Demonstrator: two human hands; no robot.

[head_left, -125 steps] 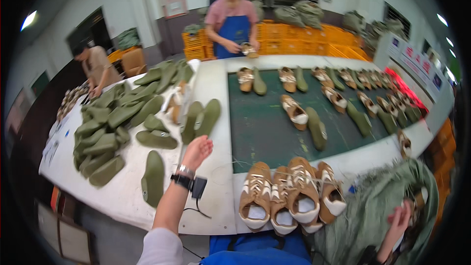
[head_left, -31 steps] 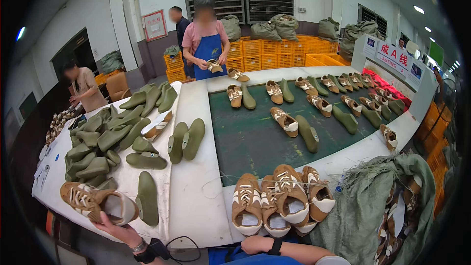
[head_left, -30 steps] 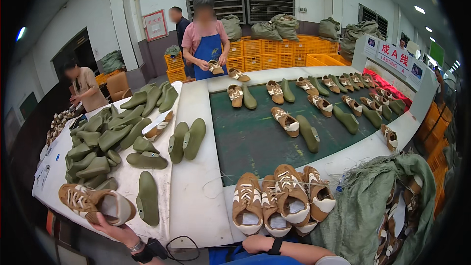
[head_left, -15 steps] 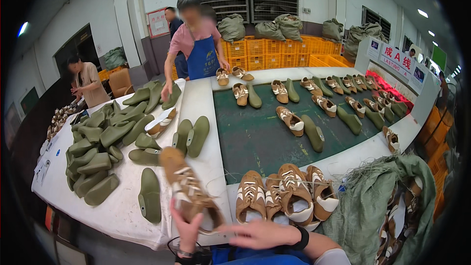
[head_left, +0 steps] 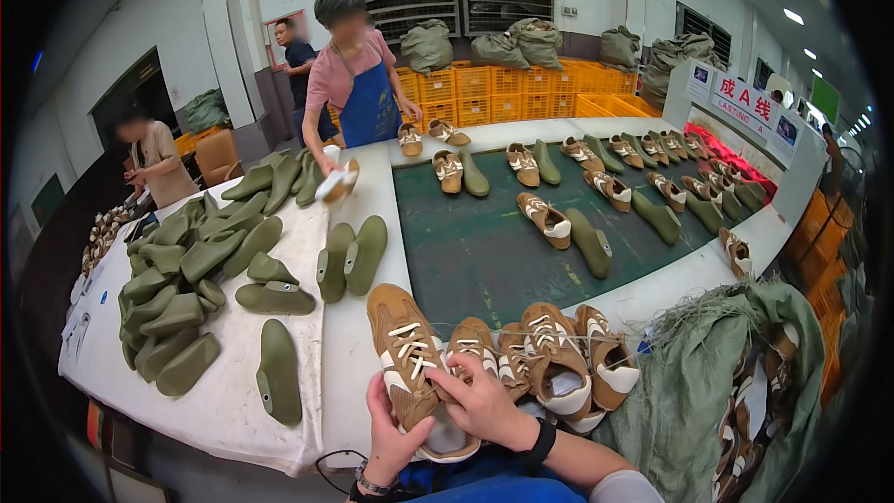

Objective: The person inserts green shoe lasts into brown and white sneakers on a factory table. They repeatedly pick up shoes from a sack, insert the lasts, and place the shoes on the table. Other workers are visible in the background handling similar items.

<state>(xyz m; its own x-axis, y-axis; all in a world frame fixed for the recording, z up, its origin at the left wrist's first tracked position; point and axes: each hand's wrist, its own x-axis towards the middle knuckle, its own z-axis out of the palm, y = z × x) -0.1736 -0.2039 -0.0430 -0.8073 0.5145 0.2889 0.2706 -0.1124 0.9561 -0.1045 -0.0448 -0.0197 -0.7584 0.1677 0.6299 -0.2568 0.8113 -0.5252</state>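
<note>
A brown sneaker [head_left: 405,359] with white stripes and white laces is tilted up before me, toe pointing away. My left hand [head_left: 393,436] grips it around the heel and side, thumb near the opening. My right hand [head_left: 486,407] has its fingers closed at the tongue and lower laces of this same sneaker; the fingertips are partly hidden. Just to the right, several matching sneakers [head_left: 556,354] stand in a row on the white table edge. Left of the held sneaker lies a green shoe last [head_left: 279,373], and a pair of lasts [head_left: 365,254] stands farther back.
A heap of green lasts [head_left: 191,265] covers the left of the white table [head_left: 298,401]. A green conveyor belt [head_left: 466,270] carries sneakers and lasts. At right is a green sack [head_left: 689,382] holding sneakers. Across the table, a co-worker in a blue apron [head_left: 368,107] holds a sneaker [head_left: 341,183].
The sneaker in my left hand has moved right and is steadier. My right hand has come onto its laces. The co-worker has lifted a sneaker from beside the heap of lasts.
</note>
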